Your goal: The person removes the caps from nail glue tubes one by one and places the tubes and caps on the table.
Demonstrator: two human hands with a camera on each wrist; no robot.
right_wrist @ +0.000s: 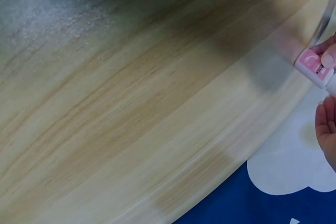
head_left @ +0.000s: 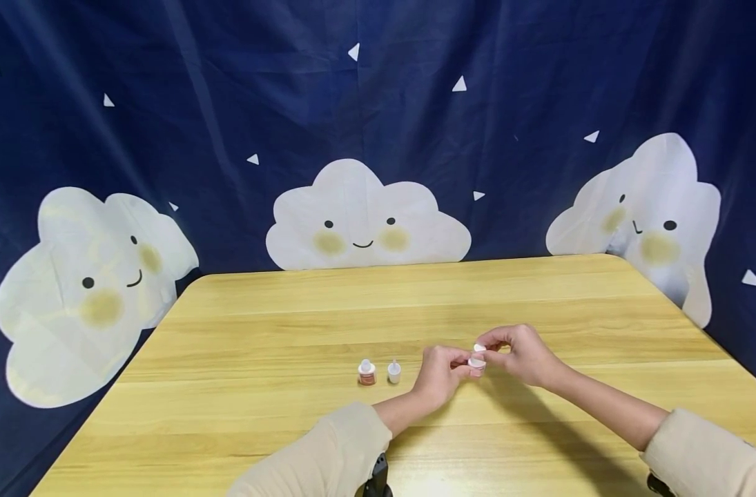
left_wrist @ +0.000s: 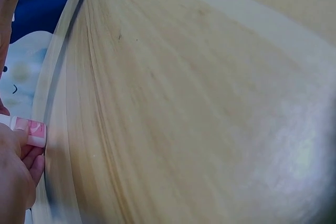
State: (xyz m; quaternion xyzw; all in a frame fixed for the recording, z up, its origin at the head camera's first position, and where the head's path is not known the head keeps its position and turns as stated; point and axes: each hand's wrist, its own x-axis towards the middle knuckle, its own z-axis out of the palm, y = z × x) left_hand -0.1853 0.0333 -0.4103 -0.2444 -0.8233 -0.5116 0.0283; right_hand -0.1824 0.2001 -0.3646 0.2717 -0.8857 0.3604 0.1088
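Note:
My left hand (head_left: pixel 438 376) holds a small white bottle with a pink label (head_left: pixel 477 370) by its sides, over the right half of the table. At the bottle's top, my right hand (head_left: pixel 519 353) pinches a white cap (head_left: pixel 480 348) between thumb and fingers. The left wrist view shows the left thumb across the pink label (left_wrist: pixel 35 129). In the right wrist view the bottle (right_wrist: pixel 314 68) lies tilted at the frame's edge, and much of both hands is cut off.
To the left of my left hand stands a small bottle with a reddish label (head_left: pixel 367 377), its white top part uncovered. Beside it sits a white cap (head_left: pixel 394 374) with a thin stem pointing up. Behind the wooden table (head_left: pixel 278 317) hangs a dark blue curtain (head_left: pixel 402 124) with clouds.

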